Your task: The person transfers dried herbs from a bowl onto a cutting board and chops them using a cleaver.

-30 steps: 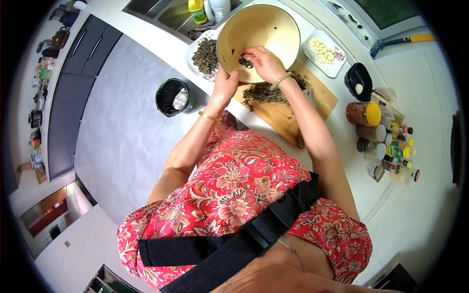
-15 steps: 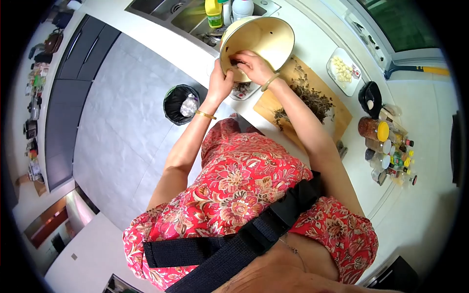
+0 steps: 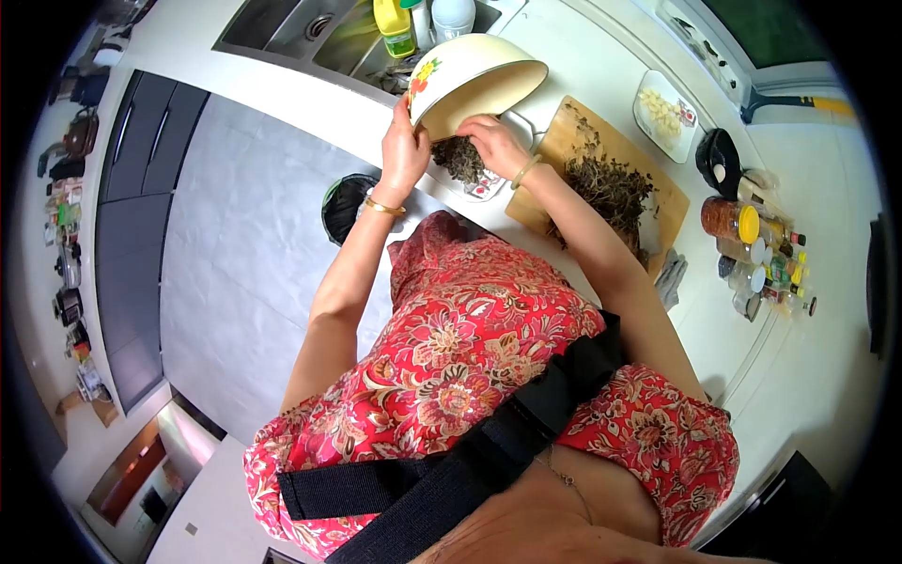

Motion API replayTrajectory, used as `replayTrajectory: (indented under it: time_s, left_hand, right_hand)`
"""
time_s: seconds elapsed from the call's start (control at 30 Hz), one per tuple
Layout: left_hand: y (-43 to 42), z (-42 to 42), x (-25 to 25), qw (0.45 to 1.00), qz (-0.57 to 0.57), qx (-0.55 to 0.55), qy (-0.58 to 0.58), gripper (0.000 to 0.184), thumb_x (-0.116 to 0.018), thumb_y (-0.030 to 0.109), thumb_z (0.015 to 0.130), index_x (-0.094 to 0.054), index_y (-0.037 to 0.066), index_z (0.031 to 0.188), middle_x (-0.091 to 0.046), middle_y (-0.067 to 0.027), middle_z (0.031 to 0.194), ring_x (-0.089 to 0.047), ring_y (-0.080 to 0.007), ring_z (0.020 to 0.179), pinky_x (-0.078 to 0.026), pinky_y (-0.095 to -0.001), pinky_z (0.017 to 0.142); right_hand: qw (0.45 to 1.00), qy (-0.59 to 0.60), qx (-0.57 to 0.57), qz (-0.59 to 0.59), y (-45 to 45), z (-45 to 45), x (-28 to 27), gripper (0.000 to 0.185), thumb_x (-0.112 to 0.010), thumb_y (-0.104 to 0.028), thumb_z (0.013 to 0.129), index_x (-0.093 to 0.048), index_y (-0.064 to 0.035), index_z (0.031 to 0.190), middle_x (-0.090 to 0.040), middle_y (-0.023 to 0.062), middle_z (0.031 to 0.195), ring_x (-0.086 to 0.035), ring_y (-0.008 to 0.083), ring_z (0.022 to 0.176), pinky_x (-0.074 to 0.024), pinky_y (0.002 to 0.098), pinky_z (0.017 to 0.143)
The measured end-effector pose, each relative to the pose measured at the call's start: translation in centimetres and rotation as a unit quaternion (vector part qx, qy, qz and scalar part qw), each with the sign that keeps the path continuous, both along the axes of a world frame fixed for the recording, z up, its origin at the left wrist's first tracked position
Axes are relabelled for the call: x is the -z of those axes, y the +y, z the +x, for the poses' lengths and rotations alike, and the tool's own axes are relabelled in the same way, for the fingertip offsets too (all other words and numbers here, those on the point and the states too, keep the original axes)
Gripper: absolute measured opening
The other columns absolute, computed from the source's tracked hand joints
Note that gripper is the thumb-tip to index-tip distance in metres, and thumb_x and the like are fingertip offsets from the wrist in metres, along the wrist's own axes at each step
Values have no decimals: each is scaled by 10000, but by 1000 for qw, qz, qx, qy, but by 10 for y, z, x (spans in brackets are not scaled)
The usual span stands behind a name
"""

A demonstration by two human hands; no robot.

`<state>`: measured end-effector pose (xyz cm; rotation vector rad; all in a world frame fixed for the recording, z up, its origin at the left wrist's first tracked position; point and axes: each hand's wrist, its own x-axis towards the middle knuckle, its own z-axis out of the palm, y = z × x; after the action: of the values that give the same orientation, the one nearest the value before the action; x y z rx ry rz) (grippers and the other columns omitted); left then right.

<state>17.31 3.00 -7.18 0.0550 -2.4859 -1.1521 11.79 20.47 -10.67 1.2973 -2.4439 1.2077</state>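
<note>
My left hand [image 3: 406,155] is closed on the side of a cream bowl [image 3: 489,80] with a painted flower. The bowl is tipped steeply, its mouth facing down over a white plate [image 3: 481,190]. Dark, chopped leafy bits [image 3: 458,160] lie on that plate under the lower rim. My right hand [image 3: 498,148] is at this rim with its fingers bent together, close to the leafy bits; whether they pinch any is hidden. To the right, a wooden cutting board [image 3: 669,209] carries a heap of dark stringy greens [image 3: 611,197].
A white dish [image 3: 678,146] of pale chopped pieces stands behind the board. Jars [image 3: 728,218] and bottles crowd the right counter. Bottles [image 3: 395,33] stand by the sink [image 3: 291,33]. A lined bin [image 3: 346,207] is on the floor below the counter edge.
The bowl has tipped further over, its mouth turning downward. My right hand has come from inside the bowl down to its lower rim. The plate with leafy bits shows more.
</note>
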Motion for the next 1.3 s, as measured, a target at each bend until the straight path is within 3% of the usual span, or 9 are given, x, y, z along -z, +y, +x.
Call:
replayTrajectory:
  time_s: [0.23,0.37,0.47,0.57,0.67,0.83,0.9,1.13,1.3]
  left_hand:
    - [15,-4,-5,998,-14,26,56,530,-471,-12,740,-312,21,1244,-554,-271,967,-550,-423,892,-449,-436,752]
    - [9,-4,-4,999,-5,7,32,521,-469,-12,745,-310,7,1241,-559,-273,958,-556,-421,871,-452,-437,738]
    - [4,-5,-6,1000,-8,-14,18,496,-458,3,761,-314,1,1236,-578,-268,895,-569,-419,814,-458,-442,695]
    - [2,-8,-6,998,3,-24,52,464,-458,10,773,-335,-4,1220,-583,-260,886,-576,-410,810,-464,-422,687]
    - [4,-16,-5,998,30,-26,40,409,-459,22,787,-375,-13,1185,-584,-255,891,-582,-405,794,-465,-415,676]
    - [11,-58,10,990,88,11,106,316,-426,36,807,-436,-55,1110,-583,-244,930,-609,-353,734,-498,-384,628]
    - [28,-67,-15,884,447,73,-117,292,-429,40,824,-456,-93,1083,-591,-173,962,-618,-255,740,-528,-316,626]
    - [60,-135,-39,819,499,179,-217,325,-347,6,838,-380,-192,1094,-570,-248,963,-635,-291,771,-578,-270,635]
    - [78,-179,-26,809,485,183,-277,297,-363,67,897,-417,-114,1126,-598,-223,899,-642,-254,687,-571,-232,516]
  right_hand:
    - [990,-2,83,116,-19,-15,-32,268,-425,-77,810,-522,5,1046,-513,202,1075,-481,356,1018,-385,429,897]
    - [992,53,49,102,0,-6,-13,248,-444,-1,785,-542,-6,1013,-521,170,1033,-477,334,1014,-389,392,899]
    - [993,-81,2,83,31,16,-1,199,-526,22,763,-576,-31,948,-538,96,1022,-512,249,975,-411,325,871]
    - [992,-75,97,2,50,26,5,89,-614,0,739,-569,-24,812,-576,68,812,-568,154,726,-482,265,656]
    - [973,-135,181,-47,63,31,2,161,-664,-56,721,-507,-24,698,-547,79,628,-536,169,544,-454,282,517]
    - [954,-137,265,-42,78,56,-21,276,-697,-96,704,-433,-36,645,-478,71,542,-441,144,472,-378,279,457]
    - [946,-152,278,-67,87,67,-21,290,-677,-101,721,-407,-35,639,-427,64,524,-378,145,462,-349,279,447]
    - [906,-107,388,-135,107,123,-36,309,-660,-109,742,-380,-47,628,-364,62,511,-341,135,458,-316,270,439]
    - [846,-94,496,-172,119,172,-22,325,-682,-102,726,-375,-54,631,-372,51,505,-341,136,445,-315,264,435]
